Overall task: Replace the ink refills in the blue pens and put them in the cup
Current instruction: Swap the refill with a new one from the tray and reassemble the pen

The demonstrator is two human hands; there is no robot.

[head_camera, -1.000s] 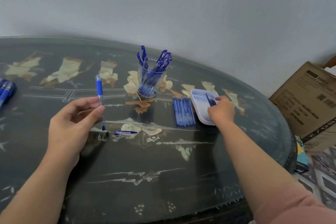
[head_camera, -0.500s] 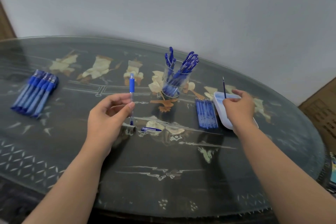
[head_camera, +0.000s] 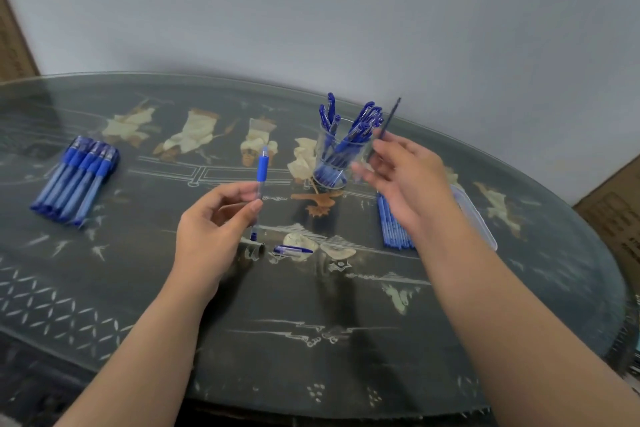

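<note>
While both forearms are stretched over the dark inlaid table (head_camera: 242,374), a blue pen barrel (head_camera: 260,180) is held upright in the left hand (head_camera: 211,229), pinched on its clear shaft between the thumb and curled fingertips, so that the blue grip stands above them. Just beyond that hand, a loose pen part (head_camera: 292,250) is seen lying flat on the tabletop. To the right, a thin dark refill (head_camera: 388,121) is pinched by the thumb and forefinger of the blurred right hand (head_camera: 408,184), its other fingers loosely spread; most of its length rises above the fingertips. A row of refills (head_camera: 394,229) and a white tray (head_camera: 476,218) are partly hidden by that hand. Behind it the clear cup (head_camera: 322,156) of blue pens is found, and a bundle of pens (head_camera: 74,180) is laid well apart at far left
</note>
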